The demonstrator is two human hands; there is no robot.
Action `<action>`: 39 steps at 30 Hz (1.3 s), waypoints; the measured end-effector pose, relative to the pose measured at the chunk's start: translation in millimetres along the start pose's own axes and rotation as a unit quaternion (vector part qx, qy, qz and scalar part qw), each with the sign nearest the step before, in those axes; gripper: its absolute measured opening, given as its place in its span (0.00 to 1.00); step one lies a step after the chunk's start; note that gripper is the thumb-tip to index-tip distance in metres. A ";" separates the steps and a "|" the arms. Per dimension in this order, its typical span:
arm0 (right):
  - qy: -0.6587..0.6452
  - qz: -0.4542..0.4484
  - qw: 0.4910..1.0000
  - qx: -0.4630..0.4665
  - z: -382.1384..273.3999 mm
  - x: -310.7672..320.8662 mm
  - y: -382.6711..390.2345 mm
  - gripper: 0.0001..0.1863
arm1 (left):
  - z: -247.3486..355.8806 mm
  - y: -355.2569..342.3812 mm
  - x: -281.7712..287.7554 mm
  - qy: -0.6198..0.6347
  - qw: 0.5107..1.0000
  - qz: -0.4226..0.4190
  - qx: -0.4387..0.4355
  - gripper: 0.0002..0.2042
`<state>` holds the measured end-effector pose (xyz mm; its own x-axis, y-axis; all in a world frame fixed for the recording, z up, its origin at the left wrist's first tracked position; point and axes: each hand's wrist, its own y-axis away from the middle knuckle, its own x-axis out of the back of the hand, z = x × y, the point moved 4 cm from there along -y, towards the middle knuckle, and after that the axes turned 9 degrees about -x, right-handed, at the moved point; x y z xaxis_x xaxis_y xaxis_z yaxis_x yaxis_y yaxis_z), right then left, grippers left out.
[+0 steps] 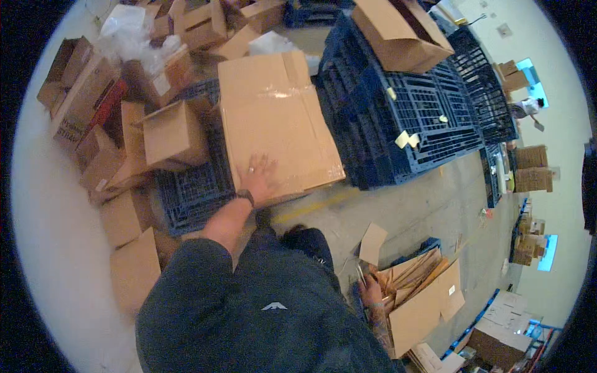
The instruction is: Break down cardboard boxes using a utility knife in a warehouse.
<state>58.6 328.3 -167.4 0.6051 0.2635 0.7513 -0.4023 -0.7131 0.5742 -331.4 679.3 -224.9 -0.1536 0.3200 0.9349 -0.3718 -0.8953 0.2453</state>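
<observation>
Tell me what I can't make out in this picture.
All in the head view:
Inside of the large taped box: hidden by its closed top.
Whether the right hand grips anything: too small and blurred.
What the far person is doing: too small.
Blue pallet at the top: cut off by the upper edge.

This is a warehouse, with stacked blue pallets (373,133), open cardboard boxes (415,317), a yellow-lined concrete floor (336,216) and, blurry at right, probably more cartons (532,179).
</observation>
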 end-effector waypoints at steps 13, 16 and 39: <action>0.236 -0.142 0.899 0.341 -274.6 -27.7 -145.6 0.13 | -40.0 44.9 -24.2 0.063 0.993 -0.017 -0.096 0.42; 0.313 -0.149 0.876 0.335 -298.5 -35.7 -149.0 0.14 | -46.8 46.1 -40.4 0.061 0.992 0.014 -0.110 0.39; 0.344 -0.075 0.778 0.520 -384.6 -140.8 -132.8 0.14 | -72.4 0.7 -16.9 -0.018 0.961 -0.111 -0.253 0.39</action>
<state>-237.5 635.7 -224.2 -0.0626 0.4252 0.9029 0.6274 -0.6868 0.3669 -395.3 695.8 -259.2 0.0086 0.4661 0.8847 -0.7901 -0.5392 0.2917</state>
